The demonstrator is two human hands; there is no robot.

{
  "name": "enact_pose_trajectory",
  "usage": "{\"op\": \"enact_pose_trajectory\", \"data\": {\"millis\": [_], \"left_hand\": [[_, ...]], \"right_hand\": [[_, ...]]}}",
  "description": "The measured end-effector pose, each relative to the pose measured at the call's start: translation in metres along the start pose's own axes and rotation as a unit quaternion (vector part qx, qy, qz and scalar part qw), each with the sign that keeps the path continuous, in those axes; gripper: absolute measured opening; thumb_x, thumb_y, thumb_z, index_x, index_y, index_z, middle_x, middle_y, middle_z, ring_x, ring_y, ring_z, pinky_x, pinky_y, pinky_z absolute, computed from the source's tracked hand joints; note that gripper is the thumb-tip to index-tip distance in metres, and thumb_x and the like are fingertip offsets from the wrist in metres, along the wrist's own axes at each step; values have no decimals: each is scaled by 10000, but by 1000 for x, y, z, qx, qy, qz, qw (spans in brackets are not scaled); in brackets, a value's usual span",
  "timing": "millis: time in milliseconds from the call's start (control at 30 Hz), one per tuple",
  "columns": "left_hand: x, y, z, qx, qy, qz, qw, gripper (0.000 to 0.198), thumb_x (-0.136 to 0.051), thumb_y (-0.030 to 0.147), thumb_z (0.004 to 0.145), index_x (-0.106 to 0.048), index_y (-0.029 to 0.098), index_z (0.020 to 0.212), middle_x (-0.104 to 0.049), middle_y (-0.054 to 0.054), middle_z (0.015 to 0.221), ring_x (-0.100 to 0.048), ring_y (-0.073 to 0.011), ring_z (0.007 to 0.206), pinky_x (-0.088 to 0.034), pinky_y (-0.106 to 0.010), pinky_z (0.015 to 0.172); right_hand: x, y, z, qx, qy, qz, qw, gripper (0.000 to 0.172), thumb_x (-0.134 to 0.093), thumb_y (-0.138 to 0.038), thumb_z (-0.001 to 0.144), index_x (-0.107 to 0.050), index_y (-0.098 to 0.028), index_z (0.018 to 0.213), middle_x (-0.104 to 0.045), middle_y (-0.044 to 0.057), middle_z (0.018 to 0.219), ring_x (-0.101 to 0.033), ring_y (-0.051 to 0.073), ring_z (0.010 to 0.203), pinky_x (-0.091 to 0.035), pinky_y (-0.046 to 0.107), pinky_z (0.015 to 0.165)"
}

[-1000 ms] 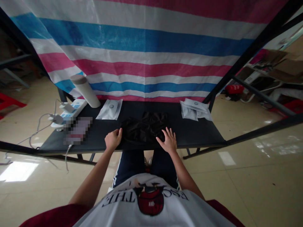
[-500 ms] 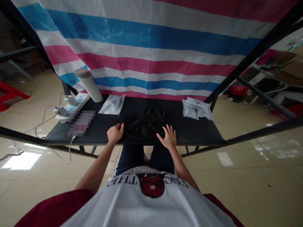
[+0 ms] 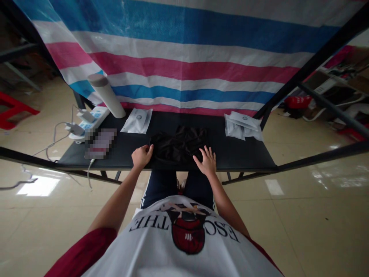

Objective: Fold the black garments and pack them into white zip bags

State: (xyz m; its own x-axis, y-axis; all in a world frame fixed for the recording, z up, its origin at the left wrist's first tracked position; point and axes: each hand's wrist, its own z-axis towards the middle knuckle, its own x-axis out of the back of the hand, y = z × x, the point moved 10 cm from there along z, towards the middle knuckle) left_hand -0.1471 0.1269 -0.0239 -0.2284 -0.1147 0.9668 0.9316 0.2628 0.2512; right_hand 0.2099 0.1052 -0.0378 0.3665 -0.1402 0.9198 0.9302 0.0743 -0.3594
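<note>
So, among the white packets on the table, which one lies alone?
The packet left of the black cloth, near the white tube. The other packets overlap in a pile on the right.

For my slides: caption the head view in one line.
Left hand and right hand touch crumpled black cloth on a black table between a white packet and more packets.
</note>
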Motion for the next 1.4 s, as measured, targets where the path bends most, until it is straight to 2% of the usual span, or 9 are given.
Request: {"op": "enact_pose_trajectory", "data": {"millis": [300,400,533,600,767,967,1100,1267,1400], "left_hand": [[13,25,15,-73,5,-94,993,271,-448,445,901,-586,212,886,-667,-56,910,-646,-205,830,-404,-259,636],[34,77,18,-116,21,-191,974,243,-414,401,930,-557,205,948,-649,-52,940,-639,-186,862,-459,-268,727],[49,183,-7,-337,-76,-263,901,354,-507,431,903,-527,199,1169,-634,-86,1142,-617,-212,1033,-478,-320,888],[58,200,-17,-382,-85,-268,880,472,-538,457,889,-477,187,1272,-590,-113,1257,-567,-240,1160,-446,-359,985],[54,170,-28,-383,-53,-182,904,423,-469,485,924,-551,184,1210,-596,-124,1248,-540,-267,1186,-403,-416,1033],[-16,131,-84,-482,-140,-76,861,775,-643,579,766,-450,205,1418,-441,-142,1483,-345,-337,1406,-277,-503,1152],[-37,106,-102,-470,-133,-62,871,748,-659,315,759,-400,237,1457,-352,-96,1555,-278,-301,1452,-246,-496,1188],[-21,93,-99,-451,-156,-114,871,833,-510,43,673,-385,276,1462,-409,-38,1526,-394,-207,1396,-350,-381,1156],[0,92,-84,-433,-162,-189,866,560,-477,97,769,-567,249,1301,-593,-46,1351,-489,-198,1314,-367,-369,1137]], "right_hand": [[0,-5,-1,34,-22,21,999,580,-412,-601,938,-485,-267,1408,-351,79,1557,-228,318,1466,-182,603,1152],[-6,-15,4,44,-53,32,997,593,-378,-618,944,-483,-267,1411,-333,90,1565,-209,342,1469,-146,672,1130],[-7,-22,10,35,-57,60,996,589,-373,-606,949,-473,-258,1414,-337,105,1560,-182,361,1473,-175,713,1096],[1,-19,10,27,-27,83,996,577,-377,-574,958,-453,-240,1422,-333,107,1561,-183,341,1476,-232,662,1109],[22,-12,0,66,14,99,993,510,-443,-515,944,-508,-211,1348,-429,114,1498,-283,283,1449,-291,529,1137],[13,-19,-23,172,-82,50,980,709,-666,-579,766,-511,-207,1349,-448,129,1487,-333,297,1423,-229,550,1163],[7,-19,-43,200,-110,19,973,746,-729,-345,724,-458,-253,1413,-395,99,1529,-311,287,1437,-220,553,1167],[14,-16,-55,204,-123,39,971,599,-598,-187,803,-503,-276,1388,-459,51,1492,-365,240,1411,-281,509,1156],[24,-10,-41,167,-104,92,976,336,-492,-246,914,-658,-248,1206,-613,46,1340,-498,229,1310,-369,443,1107]]}}
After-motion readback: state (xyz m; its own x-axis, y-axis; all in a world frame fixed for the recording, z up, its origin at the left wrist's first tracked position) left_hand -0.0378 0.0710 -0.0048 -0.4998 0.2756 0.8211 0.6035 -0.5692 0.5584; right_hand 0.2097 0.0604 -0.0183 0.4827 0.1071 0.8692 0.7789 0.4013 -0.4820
